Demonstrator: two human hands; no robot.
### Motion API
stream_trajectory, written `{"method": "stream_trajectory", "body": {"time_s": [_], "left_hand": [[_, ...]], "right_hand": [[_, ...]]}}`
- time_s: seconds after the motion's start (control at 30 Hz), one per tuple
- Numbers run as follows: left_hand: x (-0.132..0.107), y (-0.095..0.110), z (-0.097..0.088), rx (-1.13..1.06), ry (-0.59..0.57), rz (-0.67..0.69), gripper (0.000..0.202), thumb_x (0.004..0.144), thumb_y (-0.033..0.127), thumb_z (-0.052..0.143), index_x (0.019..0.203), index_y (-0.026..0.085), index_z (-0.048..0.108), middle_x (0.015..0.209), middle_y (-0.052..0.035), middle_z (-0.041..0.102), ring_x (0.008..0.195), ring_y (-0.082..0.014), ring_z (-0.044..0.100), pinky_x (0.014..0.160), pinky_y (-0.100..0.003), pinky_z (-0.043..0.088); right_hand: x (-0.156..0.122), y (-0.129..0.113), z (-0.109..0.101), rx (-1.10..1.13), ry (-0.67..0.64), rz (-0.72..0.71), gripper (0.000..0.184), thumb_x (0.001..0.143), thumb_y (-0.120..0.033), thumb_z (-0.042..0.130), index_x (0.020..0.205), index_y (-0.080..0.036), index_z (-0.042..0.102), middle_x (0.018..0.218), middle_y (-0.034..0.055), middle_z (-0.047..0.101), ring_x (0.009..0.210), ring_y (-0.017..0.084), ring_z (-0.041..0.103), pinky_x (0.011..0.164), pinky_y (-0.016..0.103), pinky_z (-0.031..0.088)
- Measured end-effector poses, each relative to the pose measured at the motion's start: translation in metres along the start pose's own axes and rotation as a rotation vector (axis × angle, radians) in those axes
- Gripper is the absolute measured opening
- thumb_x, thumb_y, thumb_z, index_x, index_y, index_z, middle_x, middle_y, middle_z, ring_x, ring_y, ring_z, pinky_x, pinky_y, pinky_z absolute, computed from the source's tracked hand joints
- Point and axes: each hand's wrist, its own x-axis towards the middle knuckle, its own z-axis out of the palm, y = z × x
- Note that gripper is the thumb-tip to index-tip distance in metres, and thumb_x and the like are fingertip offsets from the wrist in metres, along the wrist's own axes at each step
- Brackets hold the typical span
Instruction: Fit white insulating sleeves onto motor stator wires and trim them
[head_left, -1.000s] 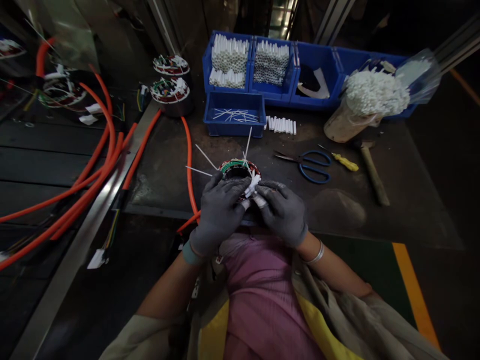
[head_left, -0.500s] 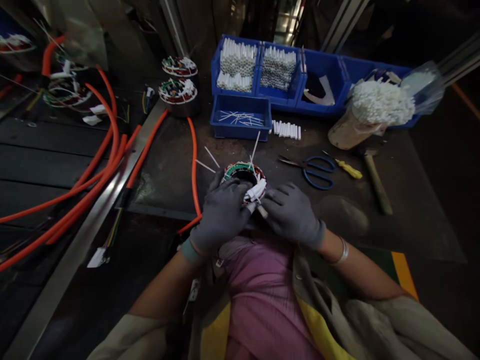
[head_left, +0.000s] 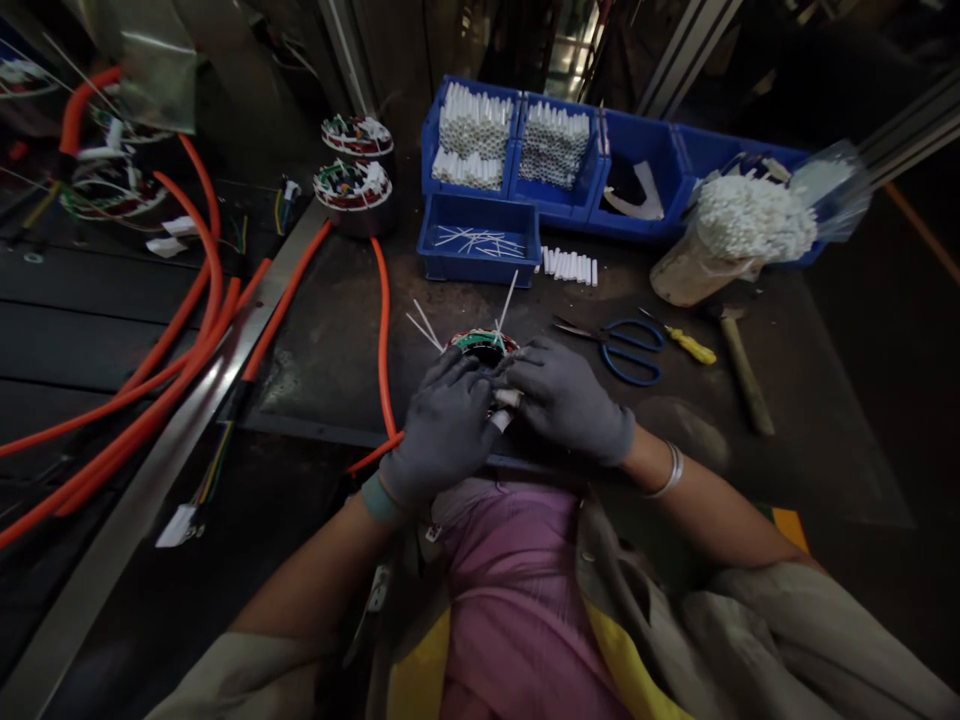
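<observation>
A ring-shaped motor stator with green, red and white windings stands at the table's near edge, its front largely hidden by my hands. My left hand, in a grey glove, is closed around its left side. Curled over the right side, my gloved right hand has its fingertips at a white sleeve; the exact grip is hidden. A white tag-like piece shows beside my left thumb. Thin white ties stick up from the ring, and others poke out at its left.
Blue bins with white tubes line the back, behind a small blue tray of ties. Scissors, a yellow-handled tool, a hammer and a tub of white ties lie right. Orange cables and other stators occupy the left.
My right hand has moved left and over the ring, covering the bundle of white sleeves that showed before. My left hand stays on the stator. The view has shifted slightly.
</observation>
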Motion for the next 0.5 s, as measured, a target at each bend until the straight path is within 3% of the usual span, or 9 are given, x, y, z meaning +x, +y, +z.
{"method": "stream_trajectory", "body": {"time_s": [0.17, 0.3, 0.37, 0.43, 0.5], "left_hand": [[0.003, 0.001, 0.002, -0.005, 0.003, 0.044, 0.019, 0.097, 0.027, 0.053, 0.102, 0.015, 0.068, 0.112, -0.0140, 0.074, 0.121, -0.0301, 0.065, 0.121, -0.051, 0.041], [0.005, -0.013, -0.011, 0.083, -0.057, 0.120, 0.024, 0.099, 0.031, 0.052, 0.103, 0.015, 0.069, 0.114, -0.0171, 0.074, 0.120, -0.0361, 0.066, 0.114, -0.058, 0.043], [0.008, -0.032, -0.019, 0.120, -0.132, 0.220, 0.027, 0.098, 0.038, 0.053, 0.105, 0.019, 0.070, 0.117, -0.0155, 0.074, 0.121, -0.0411, 0.064, 0.113, -0.067, 0.038], [0.009, -0.051, -0.024, 0.101, -0.180, 0.298, 0.028, 0.096, 0.043, 0.055, 0.110, 0.024, 0.071, 0.123, -0.0113, 0.073, 0.122, -0.0420, 0.063, 0.114, -0.072, 0.032], [0.008, -0.065, -0.027, 0.047, -0.198, 0.315, 0.028, 0.095, 0.044, 0.055, 0.112, 0.028, 0.072, 0.124, -0.0080, 0.074, 0.122, -0.0406, 0.064, 0.111, -0.070, 0.037]], "right_hand": [[0.019, 0.004, 0.026, -0.049, 0.066, 0.237, 0.009, 0.095, -0.019, 0.065, 0.086, -0.018, 0.067, 0.092, 0.0093, 0.072, 0.091, 0.025, 0.060, 0.086, 0.038, 0.045], [0.024, 0.016, 0.013, 0.215, 0.016, 0.215, 0.003, 0.094, -0.021, 0.069, 0.093, -0.019, 0.071, 0.099, 0.0055, 0.074, 0.094, 0.020, 0.065, 0.087, 0.032, 0.048], [0.010, 0.034, -0.009, 0.389, 0.225, 0.259, 0.010, 0.097, -0.028, 0.067, 0.098, -0.020, 0.072, 0.101, 0.0032, 0.075, 0.094, 0.018, 0.067, 0.087, 0.030, 0.051], [-0.018, 0.060, -0.038, 0.431, 0.611, 0.410, 0.016, 0.097, -0.035, 0.065, 0.100, -0.021, 0.072, 0.100, 0.0021, 0.074, 0.092, 0.017, 0.067, 0.086, 0.031, 0.054], [-0.057, 0.094, -0.069, 0.316, 1.022, 0.602, 0.017, 0.092, -0.039, 0.067, 0.094, -0.022, 0.071, 0.094, 0.0014, 0.073, 0.086, 0.017, 0.066, 0.082, 0.032, 0.055]]}}
